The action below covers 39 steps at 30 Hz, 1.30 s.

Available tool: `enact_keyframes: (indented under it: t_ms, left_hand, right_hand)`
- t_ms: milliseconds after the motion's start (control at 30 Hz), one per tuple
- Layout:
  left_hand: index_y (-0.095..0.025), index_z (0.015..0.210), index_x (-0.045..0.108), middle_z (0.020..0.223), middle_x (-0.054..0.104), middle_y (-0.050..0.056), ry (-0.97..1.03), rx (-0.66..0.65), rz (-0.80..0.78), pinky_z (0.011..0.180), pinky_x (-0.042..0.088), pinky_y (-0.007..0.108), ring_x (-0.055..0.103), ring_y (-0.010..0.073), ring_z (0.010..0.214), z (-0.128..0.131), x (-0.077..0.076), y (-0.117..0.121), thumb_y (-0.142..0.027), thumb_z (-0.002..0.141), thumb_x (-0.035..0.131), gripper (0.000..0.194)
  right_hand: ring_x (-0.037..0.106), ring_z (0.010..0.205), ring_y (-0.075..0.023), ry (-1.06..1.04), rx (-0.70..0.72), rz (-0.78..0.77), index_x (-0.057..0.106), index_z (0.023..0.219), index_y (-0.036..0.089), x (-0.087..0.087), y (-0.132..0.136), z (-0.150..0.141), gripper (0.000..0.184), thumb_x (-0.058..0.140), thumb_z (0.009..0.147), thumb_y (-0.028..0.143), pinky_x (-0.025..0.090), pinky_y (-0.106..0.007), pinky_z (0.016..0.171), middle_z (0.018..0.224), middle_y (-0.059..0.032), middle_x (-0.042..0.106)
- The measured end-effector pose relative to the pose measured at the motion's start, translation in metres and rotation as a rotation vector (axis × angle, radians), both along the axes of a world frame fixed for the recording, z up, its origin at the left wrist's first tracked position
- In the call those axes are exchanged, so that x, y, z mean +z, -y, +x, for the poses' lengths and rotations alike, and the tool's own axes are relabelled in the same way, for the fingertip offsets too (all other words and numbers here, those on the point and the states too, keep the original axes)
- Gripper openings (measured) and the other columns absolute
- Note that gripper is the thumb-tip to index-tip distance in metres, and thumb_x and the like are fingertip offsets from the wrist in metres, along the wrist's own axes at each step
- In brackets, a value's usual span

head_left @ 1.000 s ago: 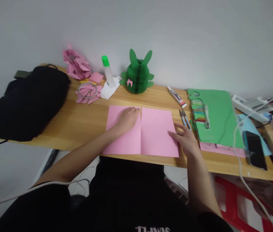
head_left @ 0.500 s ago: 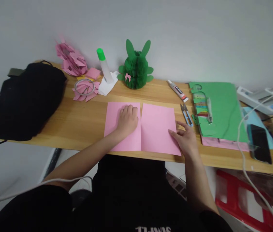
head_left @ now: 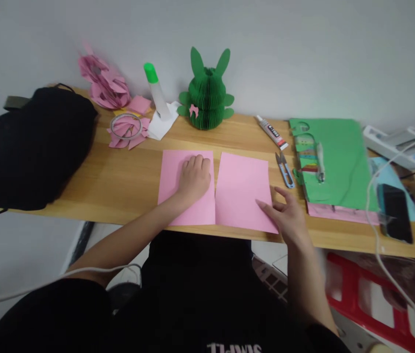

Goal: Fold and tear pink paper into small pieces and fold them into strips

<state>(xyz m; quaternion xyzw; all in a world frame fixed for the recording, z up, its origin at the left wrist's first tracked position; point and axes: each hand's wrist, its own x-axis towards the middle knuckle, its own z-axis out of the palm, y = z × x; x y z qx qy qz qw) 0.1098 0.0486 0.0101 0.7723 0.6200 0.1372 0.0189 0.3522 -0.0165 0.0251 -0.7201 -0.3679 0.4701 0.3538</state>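
Observation:
Two pink paper sheets lie side by side on the wooden table [head_left: 119,186]. My left hand [head_left: 193,177] rests palm down on the left pink sheet [head_left: 172,176], fingers loosely curled and holding nothing. My right hand [head_left: 284,213] lies with fingers stretched out at the lower right corner of the right pink sheet [head_left: 242,189], fingertips touching its edge. The right sheet sits slightly turned, with a thin gap between the two sheets.
Small snips [head_left: 284,170] and a glue tube [head_left: 271,132] lie right of the sheets, beside a green folder [head_left: 334,166] with a pen. A green paper figure [head_left: 207,95], glue bottle [head_left: 156,93], pink paper scraps [head_left: 106,88], tape roll [head_left: 125,126], black bag [head_left: 31,147] and phone [head_left: 396,213] are around.
The right sheet has shifted a little away from the left one and turned slightly. My left hand slid back toward the left sheet's middle. The view tilted down slightly.

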Motion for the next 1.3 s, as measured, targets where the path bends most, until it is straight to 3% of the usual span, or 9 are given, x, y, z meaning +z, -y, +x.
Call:
enact_keyframes:
  t_ms: [333, 567, 700, 833, 933, 1067, 1300]
  left_hand:
    - [-0.014, 0.087, 0.056, 0.089, 0.060, 0.014, -0.009, -0.011, 0.010, 0.072, 0.039, 0.041, 0.054, 0.0288, 0.086, -0.001, 0.000, 0.002, -0.004, 0.080, 0.038, 0.022]
    - [-0.015, 0.087, 0.058, 0.088, 0.060, 0.013, -0.009, -0.029, 0.046, 0.072, 0.040, 0.041, 0.054, 0.0286, 0.085, -0.001, -0.002, 0.002, -0.004, 0.080, 0.039, 0.023]
    - [-0.016, 0.086, 0.059, 0.087, 0.060, 0.013, -0.008, -0.031, 0.082, 0.072, 0.041, 0.041, 0.055, 0.0286, 0.086, -0.002, -0.003, 0.002, -0.004, 0.080, 0.040, 0.023]
    - [-0.014, 0.093, 0.060, 0.103, 0.061, 0.017, 0.008, -0.040, 0.126, 0.083, 0.043, 0.044, 0.055, 0.0308, 0.101, -0.002, -0.003, 0.002, -0.004, 0.081, 0.042, 0.024]
    - [-0.012, 0.099, 0.059, 0.116, 0.058, 0.019, 0.030, -0.059, 0.138, 0.092, 0.041, 0.046, 0.053, 0.0318, 0.113, -0.004, -0.004, 0.001, -0.004, 0.080, 0.044, 0.026]
    - [-0.011, 0.103, 0.059, 0.116, 0.060, 0.020, 0.066, -0.083, 0.128, 0.095, 0.042, 0.047, 0.055, 0.0314, 0.112, -0.004, -0.004, 0.000, -0.005, 0.081, 0.044, 0.027]
    - [-0.007, 0.105, 0.061, 0.117, 0.060, 0.021, 0.183, -0.131, 0.092, 0.098, 0.042, 0.049, 0.057, 0.0309, 0.111, -0.008, -0.003, -0.005, -0.005, 0.084, 0.047, 0.025]
  right_hand:
    - [0.047, 0.043, -0.0092, -0.052, -0.049, -0.031, 0.044, 0.128, 0.017, 0.003, 0.023, 0.002, 0.095, 0.084, 0.047, 0.047, 0.034, -0.018, 0.037, 0.053, 0.0067, 0.057]
    - [0.049, 0.042, -0.0104, -0.093, -0.057, -0.053, 0.048, 0.121, 0.016, 0.003, 0.034, 0.007, 0.088, 0.084, 0.047, 0.046, 0.037, -0.020, 0.037, 0.052, 0.0069, 0.058]
    - [0.052, 0.042, -0.0117, -0.121, -0.057, -0.050, 0.055, 0.106, 0.014, 0.005, 0.035, 0.006, 0.074, 0.085, 0.046, 0.046, 0.039, -0.021, 0.038, 0.052, 0.0044, 0.060]
    - [0.057, 0.045, -0.0141, -0.145, -0.059, -0.039, 0.060, 0.097, 0.014, 0.010, 0.037, 0.005, 0.065, 0.086, 0.045, 0.043, 0.043, -0.024, 0.042, 0.057, -0.0012, 0.067]
    - [0.060, 0.049, -0.0164, -0.147, -0.070, -0.005, 0.062, 0.094, 0.014, 0.011, 0.043, 0.011, 0.060, 0.086, 0.046, 0.042, 0.046, -0.027, 0.045, 0.062, -0.0044, 0.070]
    - [0.062, 0.050, -0.0181, -0.144, -0.080, 0.069, 0.062, 0.097, 0.015, 0.010, 0.050, 0.024, 0.059, 0.084, 0.050, 0.043, 0.048, -0.030, 0.048, 0.060, -0.0038, 0.070]
    - [0.066, 0.082, -0.0211, -0.146, -0.040, 0.321, 0.069, 0.090, 0.022, 0.015, 0.043, 0.033, 0.041, 0.078, 0.059, 0.046, 0.053, -0.033, 0.071, 0.088, -0.0046, 0.073]
